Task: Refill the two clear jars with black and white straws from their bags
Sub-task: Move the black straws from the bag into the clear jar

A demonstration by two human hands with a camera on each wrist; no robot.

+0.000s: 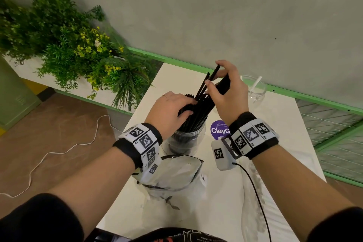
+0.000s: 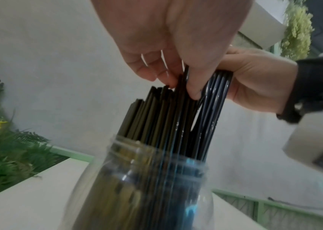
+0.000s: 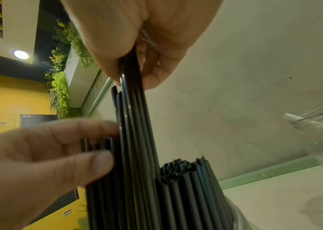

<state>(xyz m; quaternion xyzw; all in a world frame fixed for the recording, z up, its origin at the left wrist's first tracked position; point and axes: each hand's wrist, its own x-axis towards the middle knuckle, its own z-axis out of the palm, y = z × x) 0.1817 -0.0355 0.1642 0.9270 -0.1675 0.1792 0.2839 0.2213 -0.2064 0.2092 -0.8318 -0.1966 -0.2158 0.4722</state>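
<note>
Head view: at the centre of the frame, black straws [image 1: 198, 112] are being stood in a clear jar [image 1: 184, 140] on the white desk [image 1: 222, 198]. A taller bunch of them is being gripped by the right hand [image 1: 225, 92], its fingers [image 3: 152, 77] curled round the upper ends. The shorter straws are being pressed at their tops by the left hand [image 1: 170, 112], fingers [image 3: 89, 161] nearly straight. A second jar [image 1: 255, 90] holding a white straw [image 1: 255, 84] is being left apart at the upper right. An emptied plastic bag [image 1: 176, 175] is lying below the first jar. A purple sticker [image 1: 219, 129] is showing between the wrists.
</note>
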